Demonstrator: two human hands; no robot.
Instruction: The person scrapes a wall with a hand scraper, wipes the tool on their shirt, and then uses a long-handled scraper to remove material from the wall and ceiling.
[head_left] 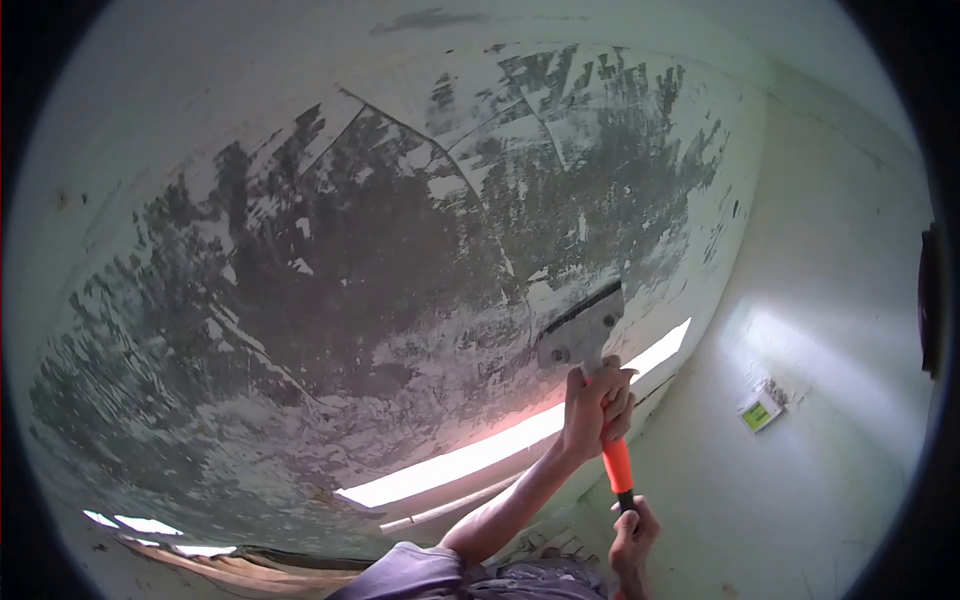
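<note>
A wide-bladed scraper (582, 328) with an orange and black handle is raised against the ceiling (360, 260). Its dark blade edge lies over the patchy surface, and two bolts show on its grey head. High on the handle, just below the head, my left hand (597, 408) is wrapped round it, the arm reaching up from a light purple sleeve. My right hand (634, 535) grips the black lower end of the same handle. Dark grey patches and leftover strips of pale coating cover the ceiling around the blade, with several cracks or ridges running across it.
A bright window strip (480, 460) runs below the scraped area. On the pale wall to the right sits a small white box with a green face (760, 411). A dark object (930, 300) stands at the far right edge, and brown fabric-like material (240, 572) hangs at lower left.
</note>
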